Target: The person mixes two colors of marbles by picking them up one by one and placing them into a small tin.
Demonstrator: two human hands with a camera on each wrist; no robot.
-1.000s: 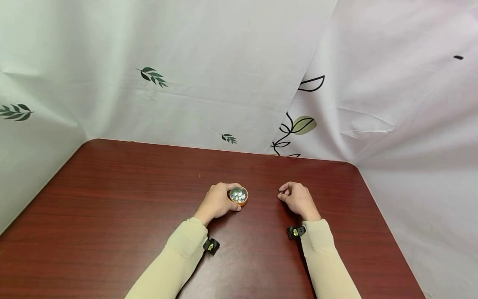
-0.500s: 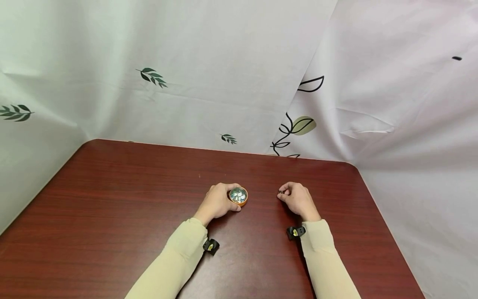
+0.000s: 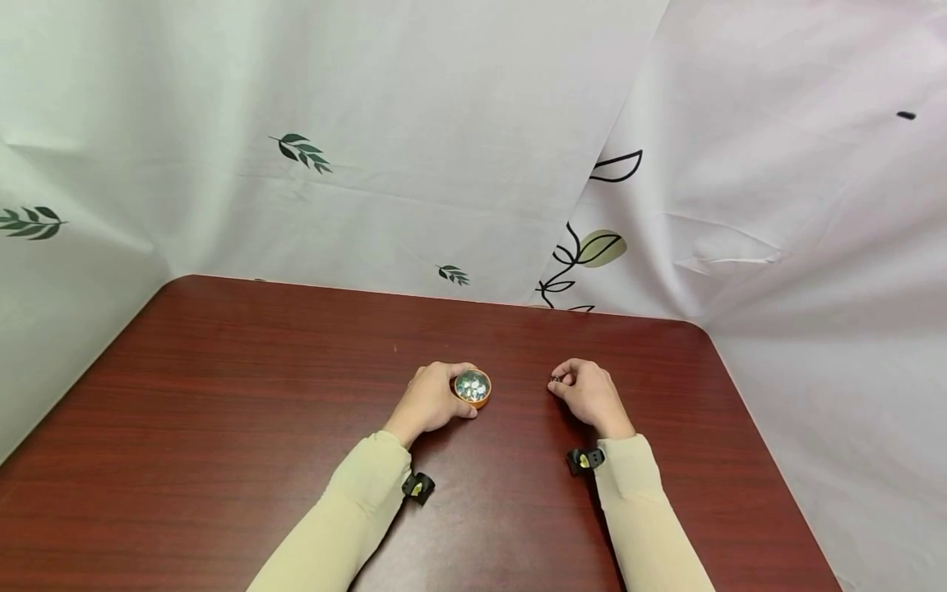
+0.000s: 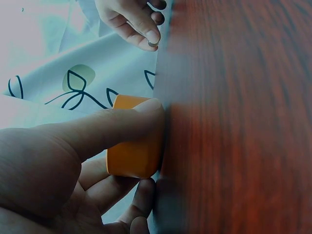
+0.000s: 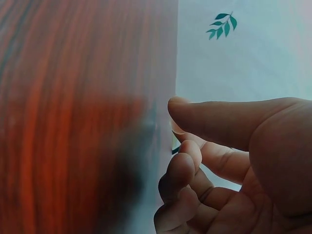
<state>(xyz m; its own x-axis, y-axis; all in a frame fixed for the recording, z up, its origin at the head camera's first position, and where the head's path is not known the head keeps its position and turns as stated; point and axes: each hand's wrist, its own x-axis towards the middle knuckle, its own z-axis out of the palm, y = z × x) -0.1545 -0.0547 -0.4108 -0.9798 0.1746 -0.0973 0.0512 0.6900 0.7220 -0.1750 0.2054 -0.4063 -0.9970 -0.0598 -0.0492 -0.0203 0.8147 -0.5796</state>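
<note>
My left hand [image 3: 429, 399] grips a small round orange tub [image 4: 134, 158] from its left side, thumb on the near side and fingers behind. The tub stands upright on the table, and shiny silvery pieces [image 3: 472, 386] show at its top. To the right of it, apart from the tub, my right hand [image 3: 592, 396] pinches a small thin disc [image 4: 153, 45] between thumb and forefinger, just over the tabletop. Only the disc's edge shows, so its exact kind is unclear. The other right fingers curl loosely, as the right wrist view shows.
Both hands are over a dark red wooden table [image 3: 244, 395] with rounded far corners. White cloth [image 3: 385, 214] printed with leaves hangs along its back and sides. A black camera strap sits on each wrist, over pale sleeves [image 3: 355, 493].
My right hand has shifted very slightly to the left with the small disc. The left hand and the orange tub have stayed in place.
</note>
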